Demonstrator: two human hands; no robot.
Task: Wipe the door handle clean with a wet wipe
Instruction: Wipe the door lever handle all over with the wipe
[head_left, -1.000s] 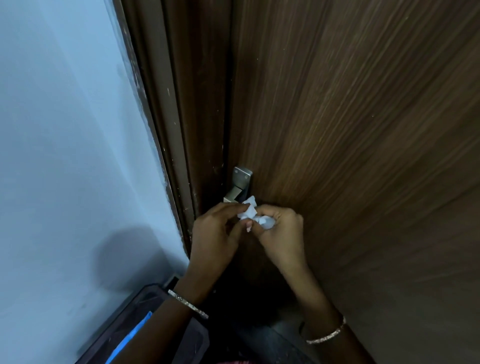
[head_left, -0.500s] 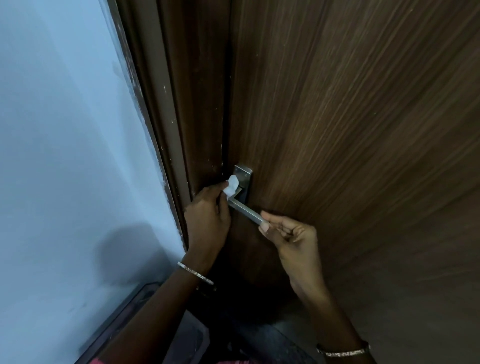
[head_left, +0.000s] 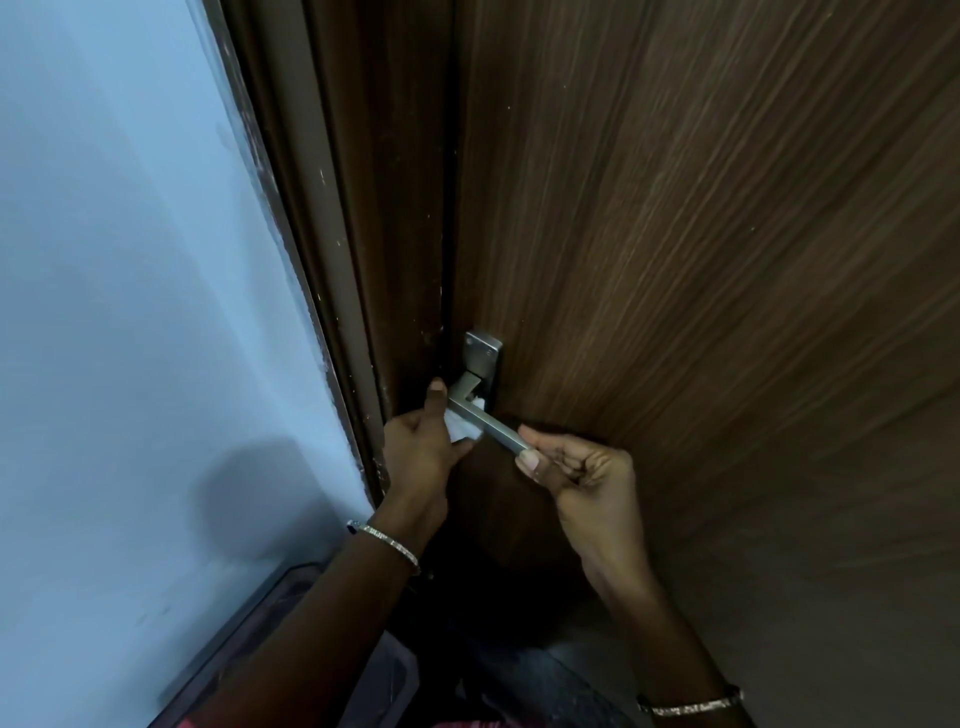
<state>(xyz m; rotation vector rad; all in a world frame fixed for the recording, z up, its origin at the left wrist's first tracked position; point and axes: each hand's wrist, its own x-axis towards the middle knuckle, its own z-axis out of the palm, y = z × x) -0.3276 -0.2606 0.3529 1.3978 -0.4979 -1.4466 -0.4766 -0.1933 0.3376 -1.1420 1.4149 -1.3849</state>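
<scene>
Door handle (head_left: 493, 428) — left grip (head_left: 421, 452), pinching the wet wipe (head_left: 460, 428), sits lower along it than a moment ago; right grip (head_left: 582, 478) pinches its free end — wiping underway.

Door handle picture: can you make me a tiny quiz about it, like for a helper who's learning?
1. True or false: the left hand presses a wipe against the handle.
2. What does the right hand pinch? A) the handle's end B) the wipe C) nothing
3. What colour is the wipe?

Key: 1 true; 2 A; 3 white.
</scene>
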